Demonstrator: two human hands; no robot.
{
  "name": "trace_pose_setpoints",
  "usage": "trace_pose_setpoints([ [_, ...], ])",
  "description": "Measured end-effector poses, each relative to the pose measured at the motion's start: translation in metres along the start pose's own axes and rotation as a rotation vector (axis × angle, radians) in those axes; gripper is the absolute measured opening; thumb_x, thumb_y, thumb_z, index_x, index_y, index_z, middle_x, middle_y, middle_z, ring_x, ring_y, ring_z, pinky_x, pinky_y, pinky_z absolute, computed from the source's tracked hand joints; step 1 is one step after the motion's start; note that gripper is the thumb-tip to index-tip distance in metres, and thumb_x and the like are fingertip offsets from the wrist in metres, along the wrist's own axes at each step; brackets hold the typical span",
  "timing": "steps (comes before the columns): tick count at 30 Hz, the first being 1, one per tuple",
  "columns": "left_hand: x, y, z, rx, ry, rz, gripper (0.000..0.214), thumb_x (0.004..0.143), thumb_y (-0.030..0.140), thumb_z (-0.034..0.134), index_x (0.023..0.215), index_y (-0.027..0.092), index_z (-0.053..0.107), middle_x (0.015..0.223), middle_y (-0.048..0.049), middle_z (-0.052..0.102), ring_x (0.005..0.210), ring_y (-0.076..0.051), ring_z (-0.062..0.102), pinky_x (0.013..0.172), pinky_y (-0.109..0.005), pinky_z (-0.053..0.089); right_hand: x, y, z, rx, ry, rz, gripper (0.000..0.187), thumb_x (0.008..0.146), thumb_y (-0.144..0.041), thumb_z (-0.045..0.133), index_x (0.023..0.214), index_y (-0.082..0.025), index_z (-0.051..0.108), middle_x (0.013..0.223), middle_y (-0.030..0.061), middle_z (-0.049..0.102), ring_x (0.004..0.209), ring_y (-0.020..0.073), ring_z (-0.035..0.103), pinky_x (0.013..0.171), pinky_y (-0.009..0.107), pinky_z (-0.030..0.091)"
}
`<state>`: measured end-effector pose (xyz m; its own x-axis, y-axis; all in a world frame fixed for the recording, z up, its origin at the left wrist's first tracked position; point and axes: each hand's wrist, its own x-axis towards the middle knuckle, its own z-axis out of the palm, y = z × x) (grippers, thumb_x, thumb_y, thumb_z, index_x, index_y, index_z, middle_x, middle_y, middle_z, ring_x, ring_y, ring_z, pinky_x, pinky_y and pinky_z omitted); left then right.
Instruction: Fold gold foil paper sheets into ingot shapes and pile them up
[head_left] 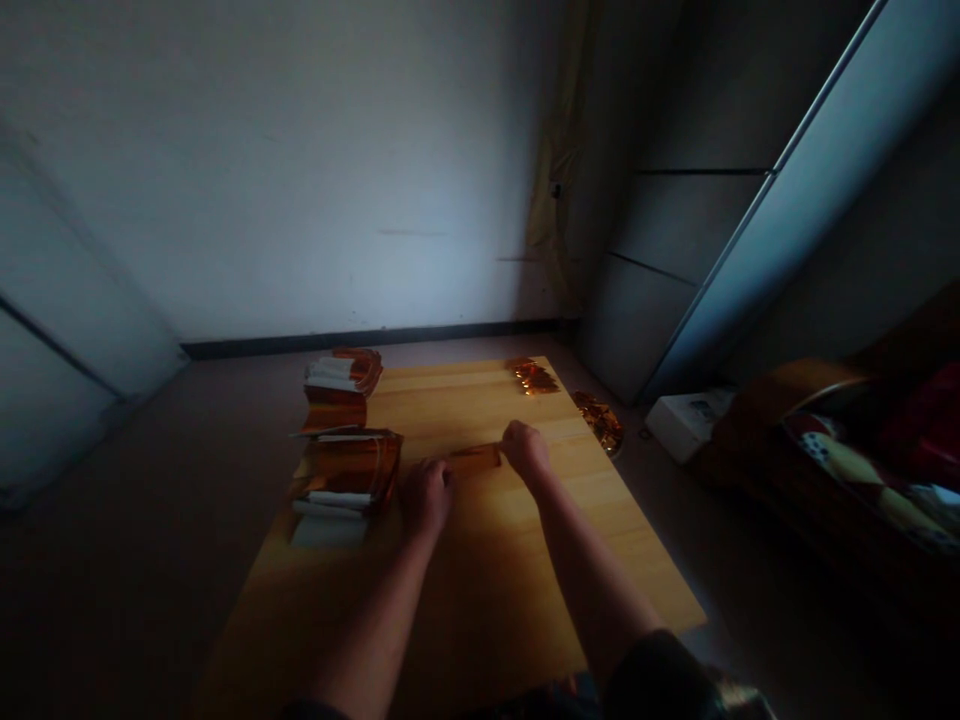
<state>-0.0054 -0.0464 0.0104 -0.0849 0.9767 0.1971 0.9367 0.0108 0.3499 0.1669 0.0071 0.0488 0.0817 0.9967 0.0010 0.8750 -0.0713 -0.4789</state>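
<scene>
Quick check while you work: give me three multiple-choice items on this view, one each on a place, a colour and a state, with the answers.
1. Where is the orange foil strip?
A) On the floor
B) On the wooden table, between the left hand and right hand
C) Against the wall

2. What colour is the box on the floor right of the table?
A) Red
B) Black
C) White

3. What state is the gold foil at the table's far edge in?
A) Crumpled in a heap
B) Rolled into a tube
C) Flat and smooth

Answers:
1 B, it lies on the boards between the hands.
2 C, its top shows pale white.
3 A, its creased pieces glint unevenly.
</scene>
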Motion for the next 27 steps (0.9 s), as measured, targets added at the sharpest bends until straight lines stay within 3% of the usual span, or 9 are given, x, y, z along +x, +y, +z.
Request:
trace_pose_setpoints([
  [4,-0.001,-0.001,0.000,0.029,0.011,0.003,0.018,0.082,0.022,0.047,0.082,0.020,0.065,0.087,-0.0044,0.067,0.087,-0.020,0.059,0.078,-0.031,0.039,-0.013,-0.028,0.019,0.046,-0.196,-0.221,0.012,0.071,-0.025,0.065,0.082,-0.022,0.067,0.082,0.0010,0.070,0.075,0.0140,0.063,0.060,0.019,0.039],
  [8,0.000,-0.002,-0.002,0.031,-0.027,0.009,0.021,0.084,0.022,0.044,0.082,0.018,0.065,0.089,-0.0066,0.066,0.087,-0.020,0.059,0.077,-0.031,0.040,-0.021,-0.044,0.034,-0.081,-0.266,-0.152,0.021,0.070,-0.034,0.068,0.087,-0.022,0.069,0.091,0.0060,0.070,0.080,0.0186,0.064,0.062,0.022,0.042],
  [14,0.001,-0.007,0.000,-0.085,-0.071,0.038,0.021,0.081,0.011,0.046,0.084,0.020,0.065,0.091,-0.0041,0.065,0.091,-0.016,0.057,0.081,-0.027,0.039,-0.014,-0.020,0.029,-0.071,-0.230,-0.146,0.020,0.072,-0.018,0.062,0.090,-0.021,0.068,0.090,0.0047,0.067,0.080,0.0150,0.062,0.064,0.020,0.040],
  [19,0.000,-0.009,0.003,-0.112,-0.050,0.051,0.021,0.081,0.012,0.046,0.083,0.021,0.065,0.090,-0.0037,0.065,0.091,-0.017,0.057,0.083,-0.028,0.040,-0.013,0.004,0.025,-0.059,-0.153,-0.163,0.022,0.072,-0.020,0.062,0.093,-0.020,0.067,0.097,0.0058,0.059,0.075,0.0129,0.058,0.062,0.020,0.038],
  [22,-0.002,-0.009,0.004,-0.114,-0.013,0.058,0.018,0.082,0.020,0.048,0.090,0.021,0.064,0.095,-0.0054,0.065,0.093,-0.019,0.057,0.085,-0.031,0.041,-0.016,0.008,0.025,-0.041,-0.132,-0.186,0.020,0.072,-0.021,0.062,0.091,-0.020,0.066,0.097,0.0049,0.058,0.074,0.0125,0.057,0.062,0.020,0.038],
  [27,-0.004,-0.009,0.003,-0.174,0.043,0.064,0.033,0.077,0.014,0.052,0.107,0.023,0.061,0.103,-0.0050,0.064,0.100,-0.019,0.055,0.090,-0.032,0.041,-0.024,0.005,0.023,-0.022,-0.116,-0.221,0.017,0.075,-0.016,0.055,0.088,-0.021,0.066,0.093,0.0030,0.060,0.076,0.0124,0.057,0.063,0.019,0.037],
])
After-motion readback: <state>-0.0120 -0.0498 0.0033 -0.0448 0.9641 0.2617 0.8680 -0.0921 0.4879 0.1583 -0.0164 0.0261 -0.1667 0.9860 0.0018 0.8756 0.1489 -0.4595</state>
